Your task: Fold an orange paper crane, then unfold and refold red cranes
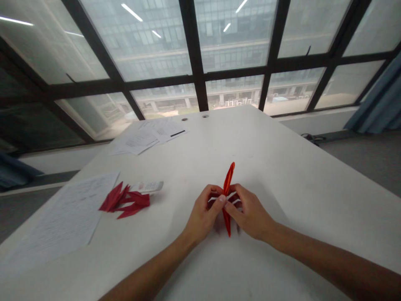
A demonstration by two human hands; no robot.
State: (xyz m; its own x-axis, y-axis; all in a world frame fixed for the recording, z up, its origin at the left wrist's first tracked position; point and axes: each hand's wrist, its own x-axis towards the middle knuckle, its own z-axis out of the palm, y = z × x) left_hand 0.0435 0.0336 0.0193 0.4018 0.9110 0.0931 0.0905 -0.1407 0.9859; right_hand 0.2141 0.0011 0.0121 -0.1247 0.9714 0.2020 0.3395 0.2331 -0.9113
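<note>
Both left hand point(203, 214) and right hand point(249, 214) pinch the folded red paper point(228, 182); the nearby sheet point(64, 217) bears illegible print.

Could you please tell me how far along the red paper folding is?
Done: several folded red pieces lie piled on the table. In hand: left hand and right hand pinch a narrow red paper piece upright. Left: no unfolded red sheets show, so I cannot tell.

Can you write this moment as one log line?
left hand: pinches red folded paper | right hand: pinches it too | beside: red paper pile on table
</note>
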